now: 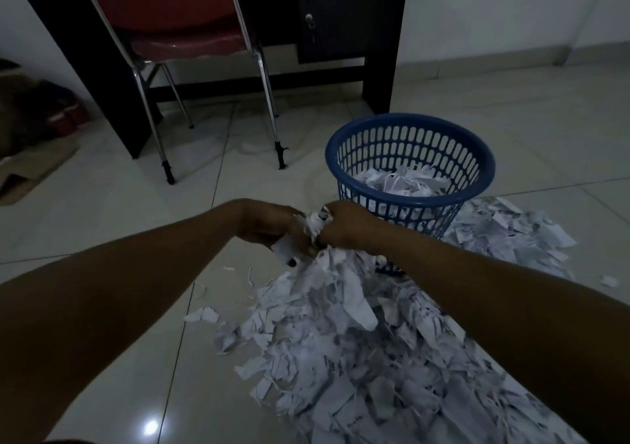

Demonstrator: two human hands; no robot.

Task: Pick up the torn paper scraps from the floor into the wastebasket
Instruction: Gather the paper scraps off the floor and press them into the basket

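A big heap of torn white paper scraps (358,348) covers the tiled floor in front of me and runs around the right side of a blue slotted wastebasket (409,126), which stands upright and holds several scraps inside. My left hand (272,225) and my right hand (347,227) meet just in front of the basket, a little above the heap. Together they clutch a bunch of paper scraps (315,224) between them. A larger white piece hangs from under my left hand.
A red chair with chrome legs (269,103) stands tucked under a dark desk (378,79) behind the basket. Cardboard (30,171) and dark bundles lie at the far left. A few stray scraps (204,314) dot the bare tiles left of the heap.
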